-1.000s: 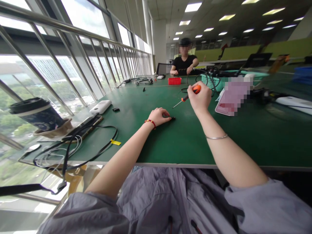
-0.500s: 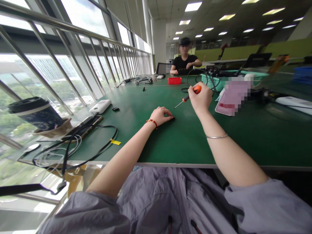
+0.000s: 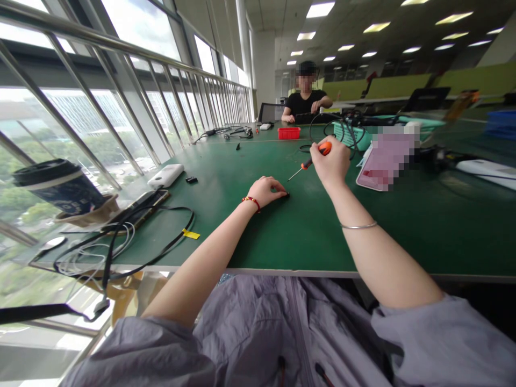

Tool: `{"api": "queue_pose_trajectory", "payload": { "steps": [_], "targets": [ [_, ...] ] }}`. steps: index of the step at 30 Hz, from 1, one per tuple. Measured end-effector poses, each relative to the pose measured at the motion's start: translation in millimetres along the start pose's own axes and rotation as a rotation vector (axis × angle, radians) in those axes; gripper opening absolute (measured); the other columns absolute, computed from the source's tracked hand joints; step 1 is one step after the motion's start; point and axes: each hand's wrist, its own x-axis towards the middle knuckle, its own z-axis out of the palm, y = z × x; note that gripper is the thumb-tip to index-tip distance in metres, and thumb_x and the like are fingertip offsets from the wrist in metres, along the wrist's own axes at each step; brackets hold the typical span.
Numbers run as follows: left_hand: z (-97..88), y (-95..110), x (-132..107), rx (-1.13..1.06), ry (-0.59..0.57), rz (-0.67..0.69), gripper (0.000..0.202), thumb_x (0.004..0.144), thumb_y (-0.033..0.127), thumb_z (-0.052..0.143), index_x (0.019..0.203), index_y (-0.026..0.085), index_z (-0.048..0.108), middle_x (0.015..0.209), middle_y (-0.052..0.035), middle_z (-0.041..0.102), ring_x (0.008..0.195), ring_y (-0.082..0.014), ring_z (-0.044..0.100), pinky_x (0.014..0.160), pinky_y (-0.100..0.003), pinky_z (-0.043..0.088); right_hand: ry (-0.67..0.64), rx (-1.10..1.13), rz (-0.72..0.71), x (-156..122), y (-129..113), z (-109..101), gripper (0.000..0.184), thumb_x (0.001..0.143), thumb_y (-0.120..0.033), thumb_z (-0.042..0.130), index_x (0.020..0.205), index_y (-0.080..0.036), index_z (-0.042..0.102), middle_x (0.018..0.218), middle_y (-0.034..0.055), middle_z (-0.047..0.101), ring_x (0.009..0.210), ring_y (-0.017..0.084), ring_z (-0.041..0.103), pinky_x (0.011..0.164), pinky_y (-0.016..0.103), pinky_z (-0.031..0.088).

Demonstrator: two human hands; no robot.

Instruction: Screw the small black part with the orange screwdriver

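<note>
My right hand (image 3: 332, 159) is closed round the orange and black handle of a screwdriver (image 3: 307, 163). Its thin metal shaft slopes down to the left, the tip ending just above or at the green table (image 3: 306, 236). Low over the tabletop, my left hand (image 3: 266, 192) pinches a small black piece (image 3: 287, 194) between thumb and fingertips. The piece is too small to tell its kind. A short gap separates it from the screwdriver's tip.
On the left are a paper coffee cup (image 3: 60, 188), a white power bank (image 3: 166, 176), a phone (image 3: 141, 212) and tangled cables (image 3: 157, 258). Farther off stand a red box (image 3: 289, 133) and a teal basket (image 3: 350, 134). A pink phone-like object (image 3: 374, 172) leans right. Another person (image 3: 306, 102) sits opposite.
Both my hands stay almost still, with the screwdriver barely shifted. Across the table, the other person's hand has moved slightly.
</note>
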Motion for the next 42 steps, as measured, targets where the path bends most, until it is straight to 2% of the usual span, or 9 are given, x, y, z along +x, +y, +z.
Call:
{"api": "queue_pose_trajectory", "payload": {
  "steps": [6, 15, 23, 29, 36, 42],
  "targets": [
    [-0.3, 0.5, 0.8, 0.02, 0.006, 0.018, 0.017, 0.076, 0.035, 0.069, 0.08, 0.02, 0.075, 0.087, -0.0038, 0.069, 0.088, -0.0192, 0.059, 0.09, -0.032, 0.044, -0.054, 0.0, 0.045, -0.3, -2.6, -2.3, 0.022, 0.077, -0.041, 0.052, 0.063, -0.025, 0.045, 0.061, 0.0035, 0.054, 0.062, 0.021, 0.053, 0.058, 0.035, 0.04],
    [-0.7, 2.0, 1.5, 0.022, 0.005, 0.027, 0.016, 0.077, 0.034, 0.067, 0.08, 0.02, 0.075, 0.085, -0.0022, 0.071, 0.084, -0.0179, 0.061, 0.091, -0.033, 0.043, -0.07, 0.008, 0.014, -0.9, -2.5, -1.3, 0.02, 0.079, -0.04, 0.05, 0.067, -0.025, 0.046, 0.063, 0.0039, 0.052, 0.07, 0.023, 0.055, 0.063, 0.036, 0.043],
    [-0.1, 3.1, -0.2, -0.021, 0.021, -0.012, 0.015, 0.076, 0.033, 0.068, 0.079, 0.019, 0.075, 0.082, -0.0027, 0.071, 0.08, -0.018, 0.061, 0.079, -0.03, 0.047, -0.06, 0.017, 0.013, -1.1, -3.7, -1.9, 0.022, 0.078, -0.041, 0.051, 0.064, -0.025, 0.045, 0.06, 0.0032, 0.052, 0.065, 0.021, 0.054, 0.061, 0.036, 0.042],
    [0.7, 3.5, -0.3, -0.018, 0.039, -0.022, 0.014, 0.075, 0.031, 0.069, 0.079, 0.019, 0.075, 0.081, -0.0031, 0.07, 0.079, -0.0177, 0.06, 0.079, -0.029, 0.048, -0.098, 0.032, 0.017, -1.4, -7.2, -6.4, 0.02, 0.078, -0.038, 0.051, 0.064, -0.025, 0.048, 0.061, 0.0039, 0.053, 0.067, 0.022, 0.054, 0.065, 0.039, 0.044],
    [1.2, 2.4, -0.1, -0.048, 0.051, -0.024, 0.014, 0.076, 0.03, 0.069, 0.08, 0.019, 0.075, 0.081, -0.0029, 0.07, 0.079, -0.0171, 0.06, 0.079, -0.029, 0.048, -0.149, -0.003, -0.05, -2.7, -9.5, -7.9, 0.017, 0.077, -0.037, 0.051, 0.066, -0.024, 0.05, 0.063, 0.003, 0.055, 0.064, 0.02, 0.053, 0.061, 0.033, 0.04],
    [-4.4, 5.8, -2.2, -0.014, 0.085, -0.017, 0.015, 0.078, 0.032, 0.067, 0.081, 0.019, 0.075, 0.083, -0.0026, 0.07, 0.082, -0.0178, 0.059, 0.08, -0.03, 0.047, -0.174, -0.084, -0.035, -2.4, -11.6, -9.6, 0.018, 0.08, -0.035, 0.048, 0.067, -0.023, 0.049, 0.064, 0.0026, 0.055, 0.064, 0.018, 0.052, 0.061, 0.03, 0.036]
  ]
}}
